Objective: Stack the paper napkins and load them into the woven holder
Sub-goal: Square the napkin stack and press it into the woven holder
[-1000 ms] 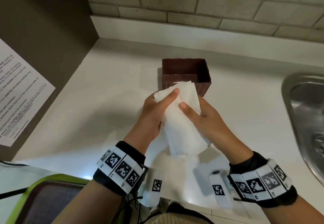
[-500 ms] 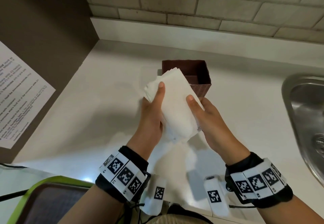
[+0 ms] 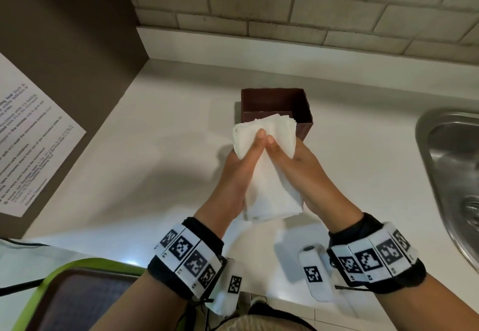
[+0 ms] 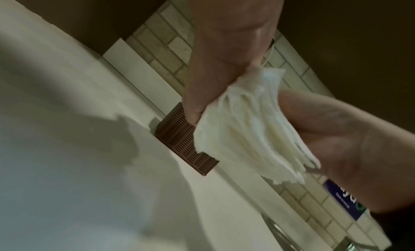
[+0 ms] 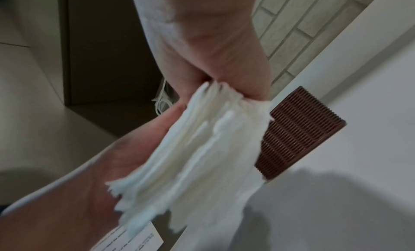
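Counter [image 3: 160,154]: bears holder [image 3: 302,106], open-topped, directly beyond both hands.
Napkins [image 3: 269,188]: one stack, long axis pointing at holder, far edge just short of its near rim.
Left hand [image 3: 238,167], right hand [image 3: 303,167]: both clasping stack; equally near.

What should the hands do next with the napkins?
Probably tip the napkins upright and lower them into the holder. Both hands, left and right, grip the stack just in front of it, and the holder looks empty.
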Demonstrator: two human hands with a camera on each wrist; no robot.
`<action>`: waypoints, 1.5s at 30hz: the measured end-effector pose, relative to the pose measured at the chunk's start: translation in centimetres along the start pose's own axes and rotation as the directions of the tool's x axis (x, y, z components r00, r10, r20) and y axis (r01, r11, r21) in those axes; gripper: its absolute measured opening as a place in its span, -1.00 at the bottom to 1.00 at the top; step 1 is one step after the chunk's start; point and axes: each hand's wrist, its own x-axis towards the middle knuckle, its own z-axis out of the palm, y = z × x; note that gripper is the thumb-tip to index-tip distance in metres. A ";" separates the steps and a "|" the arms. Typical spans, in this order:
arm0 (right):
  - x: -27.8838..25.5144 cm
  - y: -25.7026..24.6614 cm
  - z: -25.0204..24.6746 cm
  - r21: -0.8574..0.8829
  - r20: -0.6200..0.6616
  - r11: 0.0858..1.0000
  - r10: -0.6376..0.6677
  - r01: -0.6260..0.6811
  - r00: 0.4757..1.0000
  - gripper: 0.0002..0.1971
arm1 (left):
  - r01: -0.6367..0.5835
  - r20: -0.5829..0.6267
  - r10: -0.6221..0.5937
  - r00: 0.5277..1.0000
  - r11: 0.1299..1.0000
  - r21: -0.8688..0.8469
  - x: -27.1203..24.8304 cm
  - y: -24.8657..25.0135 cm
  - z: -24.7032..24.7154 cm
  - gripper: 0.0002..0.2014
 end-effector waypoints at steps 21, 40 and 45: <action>0.4 0.8 -2.0 0.123 0.260 0.983 0.099 -0.135 0.961 -0.53 | -0.221 -0.304 0.177 0.936 0.969 -0.115 2.2 0.6 -1.0 -0.32; 2.9 2.3 -1.7 0.104 -0.197 0.992 -0.042 0.064 0.980 -0.54 | -0.315 -0.247 0.348 0.904 0.935 0.166 3.0 -0.1 -1.1 -0.66; 2.8 1.5 -2.7 0.383 0.088 0.915 0.103 -0.129 0.991 -0.50 | -0.435 -0.229 0.473 0.851 0.878 0.199 3.4 -0.1 -0.5 -0.72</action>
